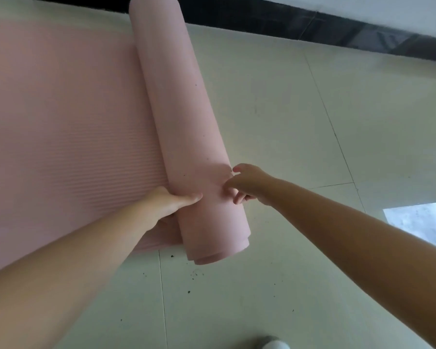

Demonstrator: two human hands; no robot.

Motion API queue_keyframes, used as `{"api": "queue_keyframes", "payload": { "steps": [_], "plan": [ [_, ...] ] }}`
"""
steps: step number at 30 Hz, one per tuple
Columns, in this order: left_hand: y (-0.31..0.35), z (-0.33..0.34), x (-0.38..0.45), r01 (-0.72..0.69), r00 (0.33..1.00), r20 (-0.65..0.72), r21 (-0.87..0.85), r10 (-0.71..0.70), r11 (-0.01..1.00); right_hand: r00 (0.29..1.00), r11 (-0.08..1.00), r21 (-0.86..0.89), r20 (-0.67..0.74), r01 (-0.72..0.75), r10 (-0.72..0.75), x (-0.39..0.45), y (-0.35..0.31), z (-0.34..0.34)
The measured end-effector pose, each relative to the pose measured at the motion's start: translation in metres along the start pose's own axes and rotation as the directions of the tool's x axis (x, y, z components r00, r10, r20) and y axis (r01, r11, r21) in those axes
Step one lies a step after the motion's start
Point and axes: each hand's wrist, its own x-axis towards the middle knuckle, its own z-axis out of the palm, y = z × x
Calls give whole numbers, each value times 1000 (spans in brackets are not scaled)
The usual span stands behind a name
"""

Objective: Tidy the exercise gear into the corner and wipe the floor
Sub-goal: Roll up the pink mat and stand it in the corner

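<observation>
Pink exercise mat [181,127], half rolled, on a pale tiled floor [287,122].
Left hand [166,202] gripping the roll near its close end, thumb on top, fingers curled underneath. Right hand [249,183] touching the roll's other side, fingers loosely bent, holding nothing. Unrolled part spread flat left of the roll. Dark crumbs [194,274] scattered just below the roll's end.

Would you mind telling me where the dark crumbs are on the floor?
In the head view, the crumbs lie scattered on the pale floor tiles, just below the near end of the mat roll, between the two forearms.
</observation>
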Motion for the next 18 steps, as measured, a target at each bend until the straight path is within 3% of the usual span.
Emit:
{"api": "queue_keyframes", "payload": {
  "steps": [6,9,12,18],
  "plan": [
    [-6,27,-1,-32,999,-27,-245,26,969,999,998,-57,54,2,1,12,26,-12],
    [-8,41,0,-69,994,-107,-415,27,907,992,997,54,121,-51,44,16,51,-6],
    [-7,49,1,-116,983,-182,-519,23,847,998,979,203,64,-24,11,23,65,1],
    [2,56,5,-250,942,-321,-471,99,846,1000,949,316,-6,9,-7,26,70,10]
  ]
}}
